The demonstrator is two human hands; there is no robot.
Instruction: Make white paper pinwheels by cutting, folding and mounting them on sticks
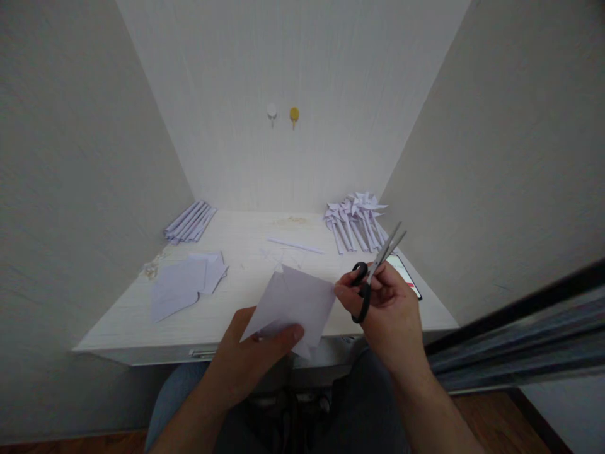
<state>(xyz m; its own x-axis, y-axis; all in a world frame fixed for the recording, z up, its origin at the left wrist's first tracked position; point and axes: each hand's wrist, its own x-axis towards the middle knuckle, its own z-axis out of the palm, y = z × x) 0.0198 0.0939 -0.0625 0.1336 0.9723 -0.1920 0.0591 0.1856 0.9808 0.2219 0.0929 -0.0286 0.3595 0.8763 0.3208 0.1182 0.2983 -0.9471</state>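
My left hand pinches a square of white paper with slits cut into it, its thumb lying across the front. The paper hangs just over the front edge of the white desk. Black-handled scissors rest in my right hand, blades a little apart and pointing up and away. That hand's thumb and index finger meet the paper's right corner. To the left, a loose stack of white paper sheets lies on the desk.
Rolled paper tubes are piled at the back left. Several paper pinwheels lie at the back right, near a phone. A thin paper stick and paper scraps lie mid-desk. Walls enclose the back and both sides.
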